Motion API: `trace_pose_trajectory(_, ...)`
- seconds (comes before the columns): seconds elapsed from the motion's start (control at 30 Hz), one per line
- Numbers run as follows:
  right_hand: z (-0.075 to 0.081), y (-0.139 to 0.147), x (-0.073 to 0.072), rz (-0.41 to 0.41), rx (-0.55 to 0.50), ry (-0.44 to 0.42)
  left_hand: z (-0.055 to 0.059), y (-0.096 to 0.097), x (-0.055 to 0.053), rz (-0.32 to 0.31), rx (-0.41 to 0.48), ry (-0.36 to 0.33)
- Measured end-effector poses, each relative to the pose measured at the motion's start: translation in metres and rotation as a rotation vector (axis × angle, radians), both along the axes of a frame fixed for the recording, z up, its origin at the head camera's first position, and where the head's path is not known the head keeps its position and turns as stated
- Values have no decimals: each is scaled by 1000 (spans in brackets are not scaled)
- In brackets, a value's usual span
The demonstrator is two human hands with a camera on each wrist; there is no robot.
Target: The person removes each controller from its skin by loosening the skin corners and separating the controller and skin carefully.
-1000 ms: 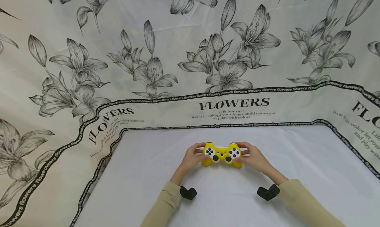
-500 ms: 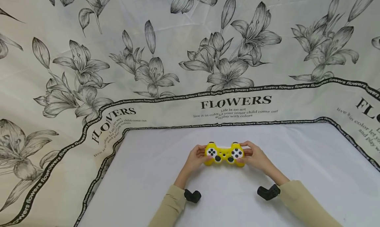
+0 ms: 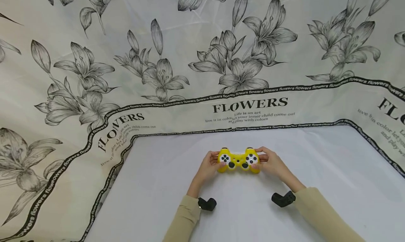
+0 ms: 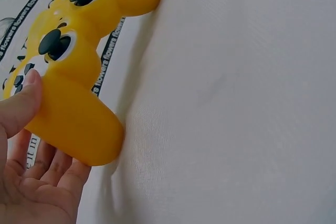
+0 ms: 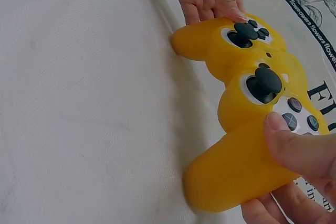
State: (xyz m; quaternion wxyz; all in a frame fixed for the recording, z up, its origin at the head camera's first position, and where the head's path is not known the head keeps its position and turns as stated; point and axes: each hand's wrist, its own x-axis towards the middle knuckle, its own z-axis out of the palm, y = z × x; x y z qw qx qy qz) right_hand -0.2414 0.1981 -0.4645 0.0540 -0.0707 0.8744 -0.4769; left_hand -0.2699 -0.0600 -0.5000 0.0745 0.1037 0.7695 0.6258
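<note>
Between both hands a yellow game controller faces up, with black thumbsticks and white button areas. My left hand grips its left end, fingers underneath and thumb on the face beside the directional buttons. At the other end my right hand holds it the same way, its thumb at the edge of the round buttons. Both handles of the controller point back toward the person, close over the white cloth in the wrist views. The fingers under the body are partly hidden.
White cloth covers the table. Behind and at the sides hangs a curtain printed with flowers and lettering. Black wrist-worn devices sit by each beige sleeve.
The head view has shifted slightly. Both hands keep their hold on the controller, which stays at nearly the same place in front of the person.
</note>
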Motion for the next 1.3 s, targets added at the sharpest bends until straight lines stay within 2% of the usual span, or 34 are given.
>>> trace_pose_trajectory(0.17, 4, -2, -4, -9, -21, -27, 1, 0, -1, 34, 8, -37)
trace_pose_trajectory(0.43, 2, -4, -4, -64, -48, -4, 8, -1, 0, 25, 47, -10)
trace_pose_trajectory(0.6, 4, -5, -6, -80, -32, -33, 9, -1, -1, 25, 8, -28)
trace_pose_trajectory(0.83, 8, -3, -13, -59, -49, -53, 8, 0, -6, 34, -25, -42)
trace_pose_trajectory(1.03, 6, 0, -16, -27, -26, -9, 9, 2, -9, 35, -19, -43)
trace_pose_trajectory(1.17, 4, 3, -17, -33, -17, 15, 9, 4, -11, 37, -19, -51)
trace_pose_trajectory(1.3, 4, 4, -17, -39, -58, 27, 10, 6, -13, 27, -10, -48)
